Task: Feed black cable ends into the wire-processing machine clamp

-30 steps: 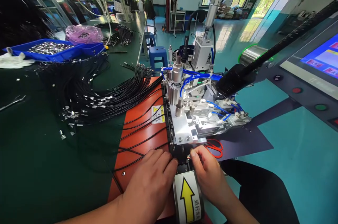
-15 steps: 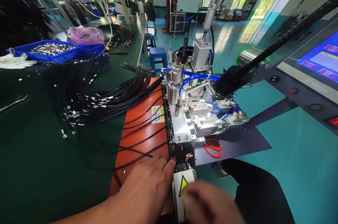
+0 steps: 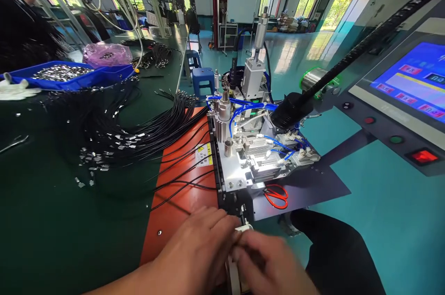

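Note:
My left hand (image 3: pixel 203 244) reaches over the front of the orange plate (image 3: pixel 184 200), its fingers closed together at the plate's right edge. Fingertip to fingertip with it, my right hand (image 3: pixel 266 260) is pinched above a light metal cover (image 3: pixel 234 279). Whatever lies between the fingers is hidden. Several black cables (image 3: pixel 181 181) run across the orange plate into the black rail (image 3: pixel 214 160) of a machine (image 3: pixel 262 160) with metal cylinders and blue air tubes. A large bundle of black cables (image 3: pixel 167 128) with shiny metal ends spreads over the dark green table.
Red-handled scissors (image 3: pixel 277 197) lie on the machine's grey base plate. A control panel with a lit screen (image 3: pixel 413 82) stands at right. On the table's far left are a blue tray (image 3: pixel 66 84) of small metal parts and a pink bag (image 3: pixel 106 54). A thick black conduit (image 3: pixel 347 61) crosses above the machine.
My right hand has come up and left to meet my left hand, which has shifted slightly right. The frontmost cables on the orange plate have moved. The whole view has shifted a little.

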Tool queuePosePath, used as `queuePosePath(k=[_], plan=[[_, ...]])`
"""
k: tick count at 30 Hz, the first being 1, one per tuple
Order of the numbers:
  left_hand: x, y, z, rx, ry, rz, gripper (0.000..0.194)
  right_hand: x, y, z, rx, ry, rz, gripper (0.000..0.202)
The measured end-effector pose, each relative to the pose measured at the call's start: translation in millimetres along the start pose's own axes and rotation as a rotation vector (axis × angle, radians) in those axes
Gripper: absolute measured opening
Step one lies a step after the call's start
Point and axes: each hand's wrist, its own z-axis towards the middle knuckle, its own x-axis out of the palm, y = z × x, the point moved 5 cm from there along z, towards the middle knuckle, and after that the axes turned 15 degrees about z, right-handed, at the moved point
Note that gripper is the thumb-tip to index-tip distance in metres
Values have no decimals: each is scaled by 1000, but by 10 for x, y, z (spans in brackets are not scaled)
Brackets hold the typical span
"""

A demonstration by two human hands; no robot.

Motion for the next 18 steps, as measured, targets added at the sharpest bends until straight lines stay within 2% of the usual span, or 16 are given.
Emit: queuePosePath(k=[2,5,9,12,15,18], plan=[[69,24,6,27,-16,-61,36,-200,24,46,7,-63,-17,26],[185,37,2,59,-41,-95,46,-355,-17,59,-2,-114,83,28],[296,58,16,2,-109,-54,17,-399,-220,-9,-48,-273,122,23],[351,57,47,-27,-96,-24,24,-407,-339,-78,-88,-395,80,28],[372,60,71,-40,-68,-13,29,-431,-362,-132,-148,-502,35,27],[384,83,71,-66,-52,-24,28,-420,-340,-140,-225,-497,-26,25]])
